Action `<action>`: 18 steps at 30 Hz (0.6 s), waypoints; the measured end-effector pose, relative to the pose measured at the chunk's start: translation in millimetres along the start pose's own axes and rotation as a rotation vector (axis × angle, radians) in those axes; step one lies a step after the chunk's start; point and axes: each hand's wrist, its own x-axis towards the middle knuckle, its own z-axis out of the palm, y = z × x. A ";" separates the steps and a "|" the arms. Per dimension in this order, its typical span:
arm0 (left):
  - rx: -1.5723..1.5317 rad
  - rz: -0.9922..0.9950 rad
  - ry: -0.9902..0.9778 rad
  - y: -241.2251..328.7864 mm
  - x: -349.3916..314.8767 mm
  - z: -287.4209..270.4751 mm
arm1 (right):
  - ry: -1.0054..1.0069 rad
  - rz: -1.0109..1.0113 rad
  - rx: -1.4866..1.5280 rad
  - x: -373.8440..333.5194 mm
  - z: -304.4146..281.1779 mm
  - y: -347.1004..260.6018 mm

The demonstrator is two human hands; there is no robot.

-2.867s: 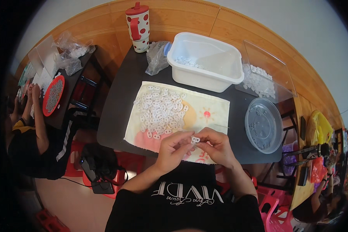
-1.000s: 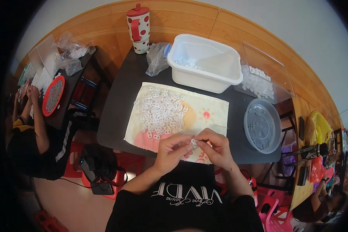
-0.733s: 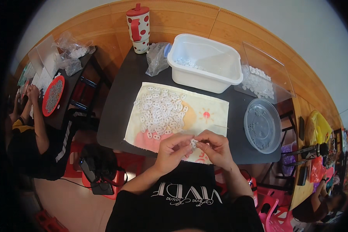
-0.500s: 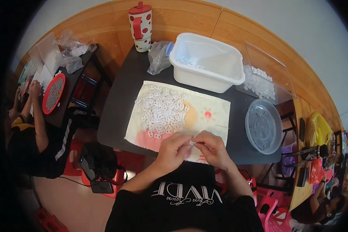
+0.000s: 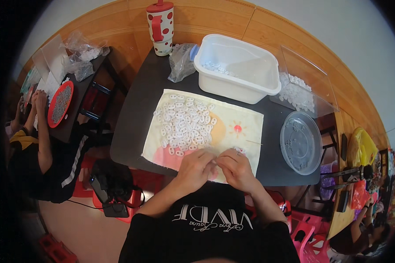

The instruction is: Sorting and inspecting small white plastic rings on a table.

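In my head view, a dark tabletop stands by wood panelling. On its cloth, white pieces lie heaped toward ten o'clock; the tub sits beyond at one, the dish at three. Left and right hands meet near six, fingertips together; I can't tell on what.
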 end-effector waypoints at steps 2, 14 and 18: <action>-0.017 0.000 -0.003 -0.8 1.7 -2.4 | 0.006 0.018 0.016 -0.9 1.3 0.8; -0.037 0.034 -0.043 -2.5 0.8 -5.5 | -0.008 0.061 0.075 -1.7 1.5 1.2; 0.005 0.056 -0.089 -2.4 2.4 -5.1 | 0.012 0.074 0.078 -2.6 2.5 0.0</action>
